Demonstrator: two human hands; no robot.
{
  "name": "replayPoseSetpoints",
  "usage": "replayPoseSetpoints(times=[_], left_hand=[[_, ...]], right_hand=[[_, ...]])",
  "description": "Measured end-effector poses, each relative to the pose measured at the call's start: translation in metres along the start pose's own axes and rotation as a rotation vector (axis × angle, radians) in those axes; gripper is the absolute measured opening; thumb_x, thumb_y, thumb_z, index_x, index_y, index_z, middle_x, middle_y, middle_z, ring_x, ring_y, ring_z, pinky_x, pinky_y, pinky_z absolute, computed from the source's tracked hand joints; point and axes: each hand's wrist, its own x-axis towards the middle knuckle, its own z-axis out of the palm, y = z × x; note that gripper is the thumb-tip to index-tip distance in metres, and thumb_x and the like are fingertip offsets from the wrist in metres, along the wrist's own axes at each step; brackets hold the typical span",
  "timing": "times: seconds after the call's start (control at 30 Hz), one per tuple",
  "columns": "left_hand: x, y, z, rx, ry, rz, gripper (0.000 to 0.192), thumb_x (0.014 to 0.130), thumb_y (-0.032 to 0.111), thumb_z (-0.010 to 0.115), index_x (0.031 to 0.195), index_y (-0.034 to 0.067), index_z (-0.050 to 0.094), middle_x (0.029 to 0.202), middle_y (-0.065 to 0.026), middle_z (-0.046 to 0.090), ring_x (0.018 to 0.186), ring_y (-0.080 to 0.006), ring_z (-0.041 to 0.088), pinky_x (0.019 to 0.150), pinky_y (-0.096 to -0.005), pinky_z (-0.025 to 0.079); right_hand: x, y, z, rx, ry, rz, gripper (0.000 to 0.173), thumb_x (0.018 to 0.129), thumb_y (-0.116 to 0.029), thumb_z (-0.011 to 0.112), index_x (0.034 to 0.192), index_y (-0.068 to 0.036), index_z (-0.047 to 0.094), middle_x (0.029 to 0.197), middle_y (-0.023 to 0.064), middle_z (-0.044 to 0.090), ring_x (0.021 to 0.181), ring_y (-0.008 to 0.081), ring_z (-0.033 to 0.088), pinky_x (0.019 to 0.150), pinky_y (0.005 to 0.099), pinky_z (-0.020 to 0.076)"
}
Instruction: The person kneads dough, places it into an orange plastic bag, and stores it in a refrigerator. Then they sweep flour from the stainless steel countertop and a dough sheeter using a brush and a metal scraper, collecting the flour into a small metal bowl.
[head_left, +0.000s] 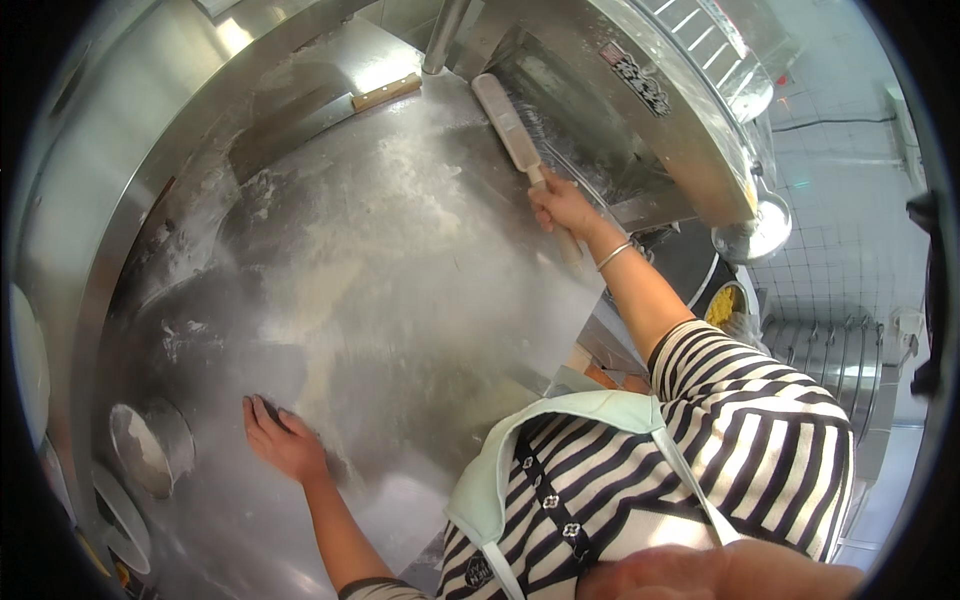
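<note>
My right hand grips the pale handle of what looks like a long wooden bench brush. Its flat back points away from me, and fine bristles seem to show along its right edge. My left hand rests low over the stainless steel worktop, thumb apart from the fingers. A dark patch lies between them; I cannot tell whether it is a held thing or shadow. White flour is smeared across the middle and far part of the worktop. Left of my left hand stands a metal bowl with flour inside.
A long blade with a riveted wooden handle lies along the back wall. A steel machine housing bounds the far right. A white bowl sits at the near left edge. Beyond my right arm is a container of yellow food.
</note>
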Motion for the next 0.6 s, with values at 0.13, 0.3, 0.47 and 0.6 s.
replayPoseSetpoints(times=[0.13,0.3,0.47,0.6], left_hand=[[-0.002,-0.001,0.001,-0.063,0.024,-0.012,0.041,0.095,0.019,0.047,0.133,0.004,0.051,0.139,-0.0157,0.048,0.123,-0.0358,0.048,0.1,-0.0454,0.039],[-0.006,-0.009,0.008,-0.061,0.055,-0.018,0.04,0.096,0.019,0.048,0.133,0.005,0.051,0.139,-0.0136,0.049,0.122,-0.0344,0.049,0.099,-0.0456,0.04],[-0.006,-0.012,0.011,-0.029,0.066,-0.023,0.039,0.095,0.019,0.049,0.132,0.007,0.051,0.14,-0.0111,0.049,0.122,-0.0333,0.049,0.099,-0.0454,0.04],[-0.004,-0.011,0.01,-0.021,0.045,-0.032,0.039,0.095,0.018,0.049,0.132,0.007,0.051,0.14,-0.0103,0.049,0.122,-0.0327,0.049,0.1,-0.0455,0.039]], right_hand=[[-0.054,-0.005,0.025,-0.173,-0.206,-0.075,0.065,0.095,-0.013,0.053,0.152,-0.005,0.024,0.07,0.0023,0.051,0.053,0.0109,0.047,0.05,0.0277,0.042],[-0.092,0.015,0.015,-0.233,-0.005,-0.29,0.065,0.095,-0.013,0.051,0.153,-0.006,0.023,0.077,0.0018,0.052,0.062,0.0088,0.05,0.055,0.0267,0.0438],[-0.094,0.021,-0.001,0.117,-0.035,-0.119,0.023,0.097,-0.015,0.052,0.113,0.0,0.048,0.082,0.0037,0.05,0.062,0.0099,0.047,0.051,0.0246,0.0413],[-0.07,0.027,-0.003,0.358,-0.045,-0.177,0.028,0.1,-0.023,0.053,0.114,-0.001,0.043,0.078,0.0014,0.045,0.061,0.0084,0.044,0.05,0.0229,0.039]])
